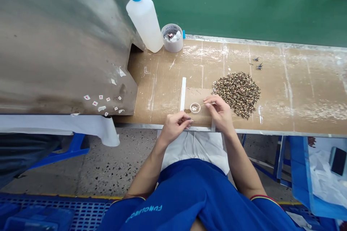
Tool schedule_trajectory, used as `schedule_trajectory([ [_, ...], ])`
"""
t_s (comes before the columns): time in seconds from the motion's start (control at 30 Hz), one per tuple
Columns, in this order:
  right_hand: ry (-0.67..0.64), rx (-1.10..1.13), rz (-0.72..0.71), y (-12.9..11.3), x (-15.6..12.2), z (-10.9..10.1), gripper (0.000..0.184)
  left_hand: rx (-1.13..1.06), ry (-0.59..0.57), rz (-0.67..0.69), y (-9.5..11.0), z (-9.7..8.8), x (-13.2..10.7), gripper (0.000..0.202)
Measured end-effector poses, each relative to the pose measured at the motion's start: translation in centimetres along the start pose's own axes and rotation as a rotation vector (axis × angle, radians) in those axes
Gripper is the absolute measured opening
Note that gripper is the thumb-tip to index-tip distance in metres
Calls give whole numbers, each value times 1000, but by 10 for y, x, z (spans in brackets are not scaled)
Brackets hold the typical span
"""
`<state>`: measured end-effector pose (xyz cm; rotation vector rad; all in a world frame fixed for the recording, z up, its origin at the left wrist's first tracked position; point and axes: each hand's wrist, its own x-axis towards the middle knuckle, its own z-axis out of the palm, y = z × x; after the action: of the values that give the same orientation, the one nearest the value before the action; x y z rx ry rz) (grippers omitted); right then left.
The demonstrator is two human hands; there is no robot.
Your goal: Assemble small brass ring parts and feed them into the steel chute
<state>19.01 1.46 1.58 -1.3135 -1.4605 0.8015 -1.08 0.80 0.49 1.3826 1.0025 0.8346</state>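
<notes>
**One stick pinched over one dish on a cardboard-topped bench**

In the head view, a thin stick (204,105) is pinched by the right hand (220,112), its tip at one small round dish (195,108) on the cardboard (303,90). The left hand's (175,126) fingers (184,117) are pressed together; any held item cannot be told. One heap of speckled parts (236,94) lies just right, with two loose parts (256,59) beyond. One squeeze bottle (144,20) and one tape roll (172,38) stand behind.

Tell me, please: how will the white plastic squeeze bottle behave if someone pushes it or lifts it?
The white plastic squeeze bottle will probably tip easily if pushed high, because it is tall on a narrow base. Its thin, translucent wall suggests it is light and somewhat soft when gripped.
</notes>
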Motion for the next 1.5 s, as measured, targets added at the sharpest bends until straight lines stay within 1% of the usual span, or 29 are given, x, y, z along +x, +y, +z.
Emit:
schedule_trajectory([
  [0.07,86,81,86,-2,-8,-2,14,65,9,14,1,1,0,29],
  [0.13,113,121,145,-8,-17,-4,18,144,16,42,2,2,0,28],
  [0.3,57,105,175,-24,-27,-2,23,258,16,101,2,2,1,26],
  [0.47,14,40,139,-27,-28,5,19,277,-4,151,3,1,1,21],
  [0.63,-27,-17,86,-29,-29,10,13,302,-29,160,4,0,1,19],
  [0.77,-50,-63,67,-29,-29,11,13,324,-29,144,4,0,1,21],
  [1.03,-85,-149,23,-30,-31,11,11,294,-50,127,3,1,0,27],
  [1.2,-128,-201,-38,-33,-30,11,13,301,-48,134,2,0,0,26],
  [1.3,-129,-214,-74,-34,-29,12,12,302,-53,155,1,0,0,24],
  [1.5,-139,-209,-43,-36,-29,13,14,321,-68,167,1,-2,-1,22],
])
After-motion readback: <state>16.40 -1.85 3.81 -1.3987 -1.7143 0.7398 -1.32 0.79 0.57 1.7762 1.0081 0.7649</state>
